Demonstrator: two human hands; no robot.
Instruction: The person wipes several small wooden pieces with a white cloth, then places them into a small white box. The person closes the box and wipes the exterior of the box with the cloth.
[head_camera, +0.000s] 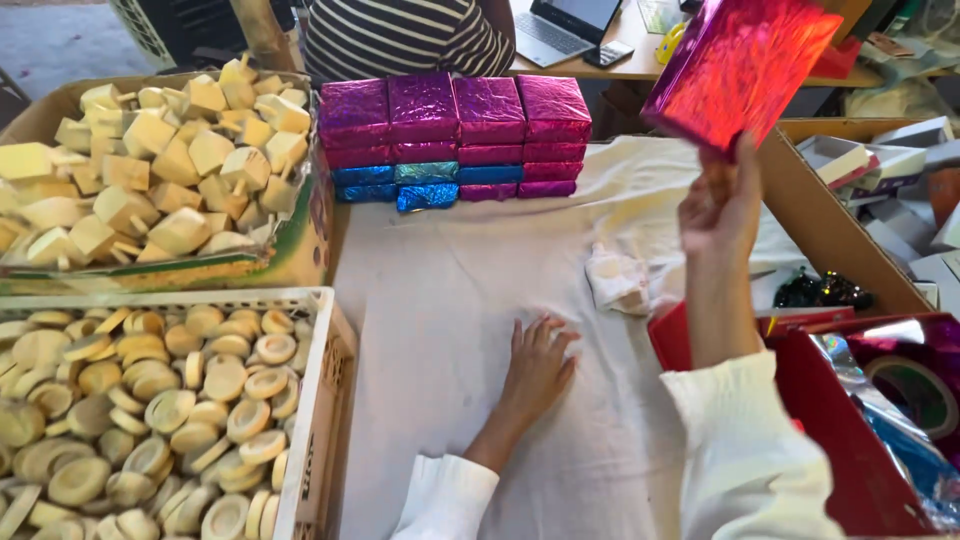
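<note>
The right hand (722, 205) is lifting a box wrapped in shiny red-pink foil (745, 65) up above the work surface, its fingers clamped on the box's lower edge while the box is tilting toward the camera. The left hand (538, 365) is lying flat and spread on the white cloth (450, 290), holding nothing. Just beside the raised forearm a crumpled white rag (618, 280) is sitting on the cloth. Farther out, at the back of the cloth, a stack of foil-wrapped boxes (455, 135) is standing in neat rows, magenta ones on top and in the middle, blue ones at the lower left, so a good batch appears to be wrapped already. To the left, a cardboard box of pale wooden blocks (150, 160) and a white plastic crate of round wooden discs (150, 410) are both sitting brimful. On the right, a red tray (830, 440) is holding foil sheets and a roll of tape (915, 390), and unwrapped white boxes (880, 165) are waiting behind a cardboard wall, suggesting plenty of wrapping is left. A person in a striped shirt (400, 35) is sitting behind the stack.
</note>
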